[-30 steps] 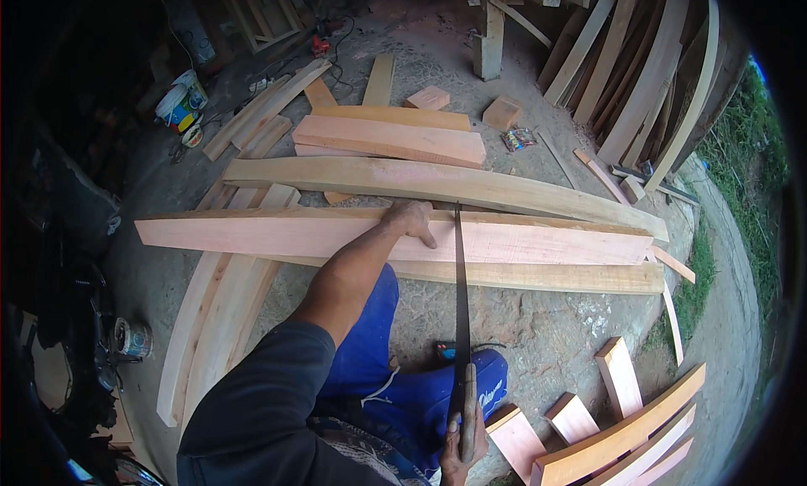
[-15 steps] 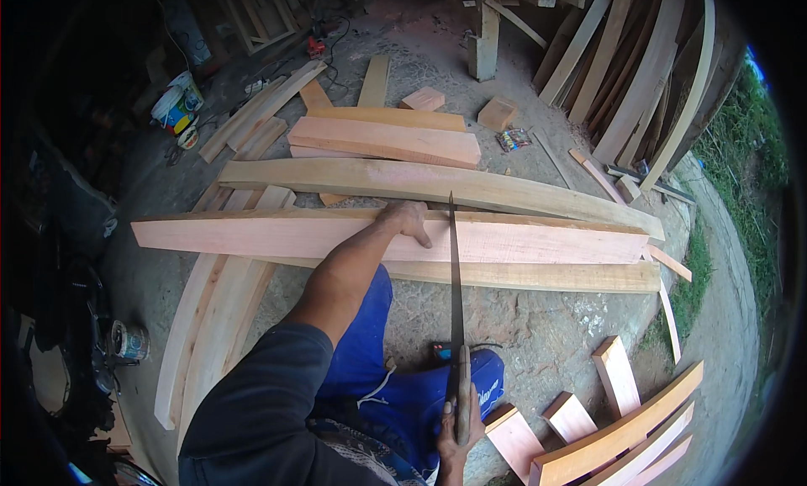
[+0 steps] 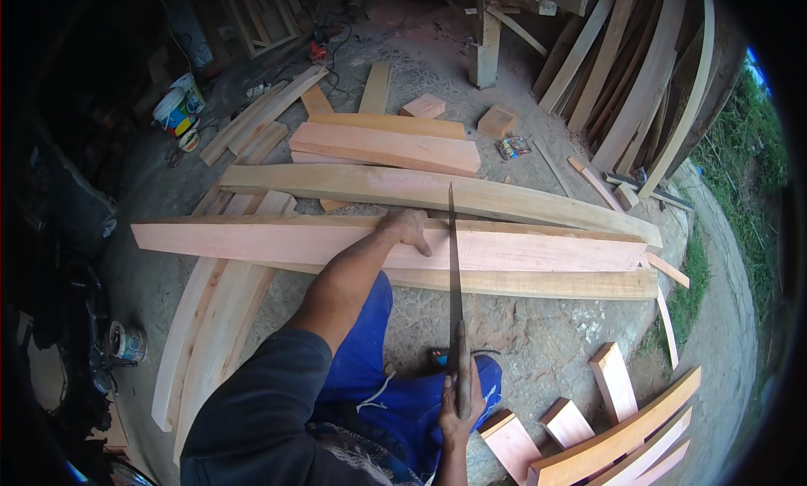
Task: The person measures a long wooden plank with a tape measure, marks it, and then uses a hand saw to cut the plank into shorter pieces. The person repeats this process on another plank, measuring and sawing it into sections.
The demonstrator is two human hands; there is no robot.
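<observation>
A long pinkish plank [image 3: 521, 249] lies crosswise before me, resting on other boards. My left hand [image 3: 408, 229] grips it near the middle, the thumb on the pink face and the fingers over the far edge. Just right of that hand, a handsaw [image 3: 456, 276] crosses the plank, its narrow blade pointing away from me. My right hand [image 3: 461, 398] is closed round the saw's handle, close to my right knee. From this angle I cannot tell how deep the blade sits in the wood.
Pale boards [image 3: 202, 335] run beneath the plank on the left. Beyond it lie a long board [image 3: 420, 183] and a thick pink beam [image 3: 378, 145]. Cut pieces [image 3: 618, 381] are at the lower right. Tall planks [image 3: 647, 74] lean at the far right; buckets [image 3: 175, 108] stand far left.
My right hand has pushed the saw forward, away from my body. My left hand keeps its grip on the plank. The whole view has shifted slightly.
</observation>
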